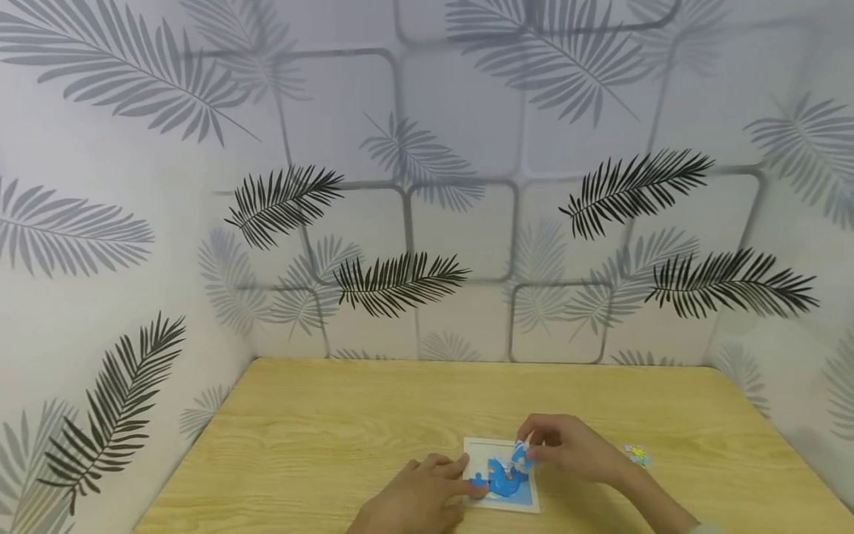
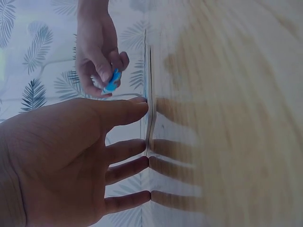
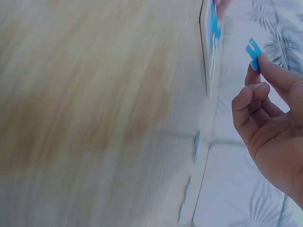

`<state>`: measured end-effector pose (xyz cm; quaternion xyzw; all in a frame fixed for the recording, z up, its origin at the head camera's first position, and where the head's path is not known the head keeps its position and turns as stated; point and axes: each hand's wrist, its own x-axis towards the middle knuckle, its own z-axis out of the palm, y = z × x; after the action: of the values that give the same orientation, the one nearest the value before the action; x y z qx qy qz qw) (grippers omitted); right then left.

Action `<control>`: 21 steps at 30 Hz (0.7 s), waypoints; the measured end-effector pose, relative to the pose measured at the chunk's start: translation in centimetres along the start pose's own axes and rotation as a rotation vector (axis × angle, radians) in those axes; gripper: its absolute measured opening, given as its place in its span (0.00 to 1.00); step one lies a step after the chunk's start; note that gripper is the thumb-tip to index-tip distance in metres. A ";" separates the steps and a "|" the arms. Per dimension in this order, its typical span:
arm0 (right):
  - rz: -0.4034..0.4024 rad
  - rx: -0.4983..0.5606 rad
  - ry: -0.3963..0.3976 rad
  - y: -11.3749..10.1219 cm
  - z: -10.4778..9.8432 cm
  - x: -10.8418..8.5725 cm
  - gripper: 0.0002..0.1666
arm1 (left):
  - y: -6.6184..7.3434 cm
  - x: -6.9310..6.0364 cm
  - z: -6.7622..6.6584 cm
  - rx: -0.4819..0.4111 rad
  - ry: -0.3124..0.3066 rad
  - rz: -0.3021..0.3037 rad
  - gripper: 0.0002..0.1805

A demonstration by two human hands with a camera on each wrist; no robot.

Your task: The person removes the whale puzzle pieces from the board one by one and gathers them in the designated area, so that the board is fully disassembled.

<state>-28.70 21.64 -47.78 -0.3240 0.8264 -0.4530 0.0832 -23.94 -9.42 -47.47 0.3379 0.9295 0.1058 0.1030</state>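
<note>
A puzzle board (image 1: 470,446) with a white border lies on the table, and blue puzzle pieces (image 1: 505,483) are set inside it. My left hand (image 1: 427,495) rests at its left side; the fingers (image 2: 127,176) are fairly straight, their tips on the board's edge and the table. Between thumb and finger my right hand (image 1: 577,449) pinches a blue-and-white puzzle piece (image 3: 254,53), held tilted above the upper right part of the board. In the right wrist view the pinched piece is clear of the board, and the other fingers are curled.
Right of the board lies a loose puzzle piece (image 1: 637,453) with a yellow sun on it. The right wrist view shows two flat pieces on the table, a nearer one (image 3: 184,198) and a farther one (image 3: 197,146). A leaf-patterned wall (image 1: 460,319) borders the wooden table (image 1: 320,415).
</note>
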 end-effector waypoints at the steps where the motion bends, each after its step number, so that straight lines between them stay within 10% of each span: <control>1: 0.007 -0.008 0.009 0.2 -0.5 -0.4 0.07 | 0.0 0.0 0.0 0.007 0.002 -0.001 0.24; 21: -0.038 -0.235 0.051 3.7 -2.8 -5.0 0.06 | -0.1 -0.3 0.0 -0.036 0.012 0.032 0.24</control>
<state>-27.74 28.02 -49.94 -0.3355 0.8693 -0.3627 0.0153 -23.76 -9.72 -47.46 0.3503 0.9225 0.1261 0.1019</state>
